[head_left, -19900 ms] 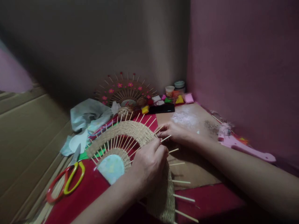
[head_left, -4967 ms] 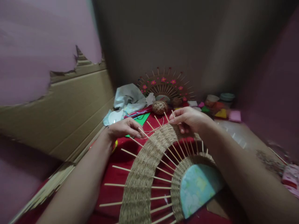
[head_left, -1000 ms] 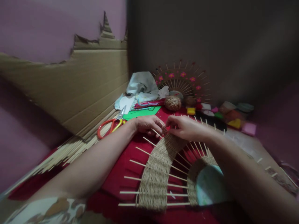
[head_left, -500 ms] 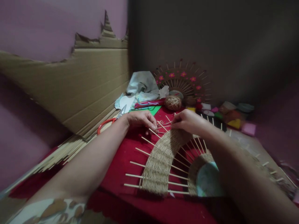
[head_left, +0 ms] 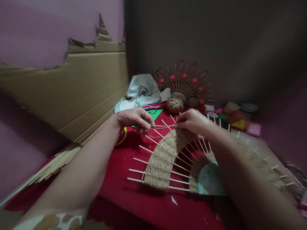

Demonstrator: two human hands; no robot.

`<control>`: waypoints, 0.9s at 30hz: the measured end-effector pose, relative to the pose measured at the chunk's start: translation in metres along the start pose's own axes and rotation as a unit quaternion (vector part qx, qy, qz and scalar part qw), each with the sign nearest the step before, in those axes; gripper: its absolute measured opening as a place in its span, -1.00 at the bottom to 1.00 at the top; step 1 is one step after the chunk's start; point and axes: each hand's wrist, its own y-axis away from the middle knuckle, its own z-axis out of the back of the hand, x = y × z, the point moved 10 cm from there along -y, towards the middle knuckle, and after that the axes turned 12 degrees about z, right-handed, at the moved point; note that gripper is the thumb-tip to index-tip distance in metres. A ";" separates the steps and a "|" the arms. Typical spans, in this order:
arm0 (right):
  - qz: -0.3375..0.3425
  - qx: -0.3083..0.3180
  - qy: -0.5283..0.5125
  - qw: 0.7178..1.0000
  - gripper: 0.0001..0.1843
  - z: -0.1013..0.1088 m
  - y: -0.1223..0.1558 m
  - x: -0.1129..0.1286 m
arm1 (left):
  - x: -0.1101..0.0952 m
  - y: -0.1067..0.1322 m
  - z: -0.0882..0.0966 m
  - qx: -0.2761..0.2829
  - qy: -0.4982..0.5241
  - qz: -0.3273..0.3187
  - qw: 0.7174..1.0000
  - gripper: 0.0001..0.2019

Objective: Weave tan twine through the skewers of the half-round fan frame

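On the red cloth (head_left: 134,195) lies a half-round woven fan (head_left: 159,163), its pale sticks poking out past a broad band of twisted twine. Thin twine (head_left: 163,126) stretches between my hands over the fan's upper edge. My left hand (head_left: 136,119) pinches one end of it, just left of the stick tips. At the top of the woven band, my right hand (head_left: 192,121) has thumb and fingers pressed together on the twine beside a stick. My right forearm covers part of the fan's right side and its pale green-blue centre (head_left: 211,180).
A ball of twine (head_left: 175,105) sits behind my hands, near crumpled cloth (head_left: 143,86). Farther back stands a fan with pink flowers (head_left: 184,75). Torn cardboard (head_left: 96,86) leans at left above a bundle of sticks (head_left: 54,163). Coloured bits (head_left: 238,124) lie at right.
My left hand has moved left, away from the fan, and the twine between my hands is longer and straighter. My right hand stays at the band's top. The view has shifted slightly.
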 end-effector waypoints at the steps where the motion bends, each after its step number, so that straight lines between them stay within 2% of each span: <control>1: -0.001 -0.003 0.007 1.000 -0.86 0.001 0.000 0.000 | -0.001 0.001 -0.002 0.008 -0.003 0.002 1.000 -0.71; 5: 0.002 -0.025 0.022 0.999 -0.85 0.006 -0.001 -0.002 | 0.003 -0.001 -0.013 0.042 0.006 0.033 0.999 -0.62; 11: 0.000 -0.046 0.018 0.999 -0.83 0.012 0.002 -0.002 | 0.022 -0.018 -0.023 0.062 0.037 0.080 0.994 -0.85; 14: 0.004 -0.051 0.044 0.998 -0.78 0.018 0.005 0.006 | 0.029 -0.027 -0.033 0.083 0.014 0.099 0.992 -0.92; 18: 0.002 -0.073 0.072 0.995 -0.79 0.027 0.009 0.012 | 0.028 -0.031 -0.047 0.111 -0.033 0.094 0.989 -0.95; 23: -0.006 -0.076 0.024 0.997 -0.79 0.029 0.009 0.005 | 0.028 -0.027 -0.044 0.107 -0.018 0.102 0.989 -0.92; 27: -0.030 -0.106 -0.011 0.994 -0.76 0.041 0.011 -0.006 | 0.025 -0.022 -0.045 0.138 -0.007 0.086 0.987 -0.90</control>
